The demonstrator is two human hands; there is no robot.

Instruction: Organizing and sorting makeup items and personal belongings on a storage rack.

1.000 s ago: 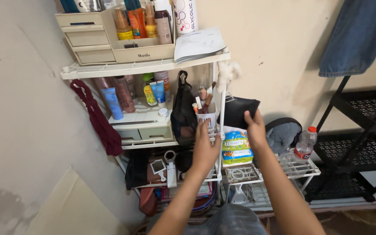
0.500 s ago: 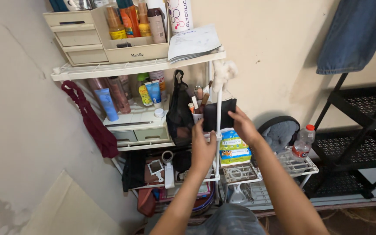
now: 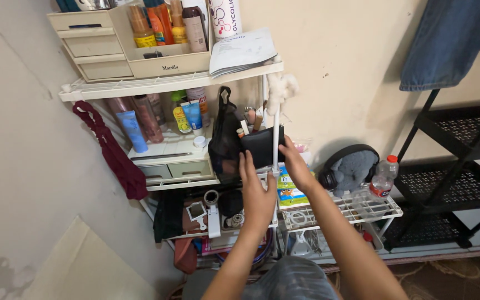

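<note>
Right hand (image 3: 295, 166): grips black pouch (image 3: 259, 145) at white rack (image 3: 276, 139) post.
Left hand (image 3: 256, 191): open, beneath pouch.
Risk: pouch may topple crowded brush cup (image 3: 249, 125).

white wire shelf (image 3: 162, 86) carries a beige drawer organiser (image 3: 123, 53) and a booklet (image 3: 243, 51)

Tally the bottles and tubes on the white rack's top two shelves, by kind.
Top shelf bottles: 4
Top shelf white tube: 1
Middle shelf blue tubes: 2
Middle shelf bottles: 4, partly hidden, so approximate
Total: 11
</note>
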